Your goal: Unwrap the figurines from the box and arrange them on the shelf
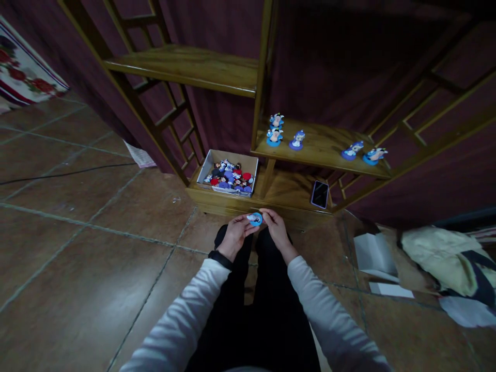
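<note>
Between my hands, above my knees, is a small figurine [254, 219] with a round blue base. My left hand [234, 233] grips its side, fingers closed around it. The fingers of my right hand [276, 227] are pinched together at the base's right edge; whether they hold the figurine too is too small to make out. Ahead stands an open cardboard box [205, 178] heaped with figurines on red, purple and black bases. On the shelf to the right, several figurines stand upright, among them a purple-based one [297, 140] and a blue-based one [375, 155].
The wooden shelf unit [186, 64] stands before a dark red curtain. A phone [320, 194] lies on its lower board at right. White packaging [375, 253] and a cream cloth bundle [437, 253] lie on the tiled floor at right. A black cable [70, 173] runs across the left.
</note>
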`<action>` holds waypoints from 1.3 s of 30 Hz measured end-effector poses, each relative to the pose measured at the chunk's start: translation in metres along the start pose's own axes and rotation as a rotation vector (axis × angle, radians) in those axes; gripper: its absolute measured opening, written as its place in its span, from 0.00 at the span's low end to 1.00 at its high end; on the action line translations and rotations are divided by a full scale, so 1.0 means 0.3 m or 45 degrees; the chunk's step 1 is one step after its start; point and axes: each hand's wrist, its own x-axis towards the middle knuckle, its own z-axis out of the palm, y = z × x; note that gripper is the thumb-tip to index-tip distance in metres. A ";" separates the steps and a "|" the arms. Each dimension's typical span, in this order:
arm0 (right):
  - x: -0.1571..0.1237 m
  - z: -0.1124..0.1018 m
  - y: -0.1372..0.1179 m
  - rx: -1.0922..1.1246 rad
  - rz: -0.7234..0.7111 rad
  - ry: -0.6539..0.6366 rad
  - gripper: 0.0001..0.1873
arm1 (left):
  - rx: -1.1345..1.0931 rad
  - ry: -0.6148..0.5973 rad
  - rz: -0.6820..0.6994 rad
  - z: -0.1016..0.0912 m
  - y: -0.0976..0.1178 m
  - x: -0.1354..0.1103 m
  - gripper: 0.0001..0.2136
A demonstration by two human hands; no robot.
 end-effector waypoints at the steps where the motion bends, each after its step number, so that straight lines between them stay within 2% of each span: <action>1: -0.003 0.000 -0.004 0.030 -0.007 0.001 0.15 | -0.027 0.034 -0.031 0.001 0.002 0.007 0.04; 5: -0.030 0.001 -0.029 0.075 -0.014 -0.092 0.15 | -0.107 0.109 -0.100 0.008 0.003 0.014 0.02; 9: -0.058 -0.003 -0.053 0.138 -0.001 -0.108 0.16 | -0.135 0.094 -0.104 0.026 0.009 -0.016 0.02; 15: -0.072 -0.015 -0.087 0.348 0.120 0.026 0.19 | -0.045 -0.130 -0.040 0.082 0.052 -0.109 0.05; 19: -0.078 -0.023 -0.158 0.416 0.101 -0.003 0.20 | 0.041 -0.186 0.079 0.125 0.089 -0.173 0.07; 26: -0.077 -0.048 -0.296 0.346 0.020 -0.031 0.19 | 0.083 -0.207 0.233 0.191 0.157 -0.252 0.10; 31: -0.079 -0.065 -0.374 0.303 -0.052 -0.022 0.19 | 0.062 -0.235 0.242 0.230 0.196 -0.292 0.13; 35: -0.089 -0.078 -0.411 0.262 -0.090 -0.030 0.18 | 0.051 -0.288 0.229 0.240 0.210 -0.306 0.13; 39: -0.098 -0.088 -0.414 0.233 -0.133 -0.015 0.17 | 0.042 -0.300 0.202 0.240 0.211 -0.314 0.13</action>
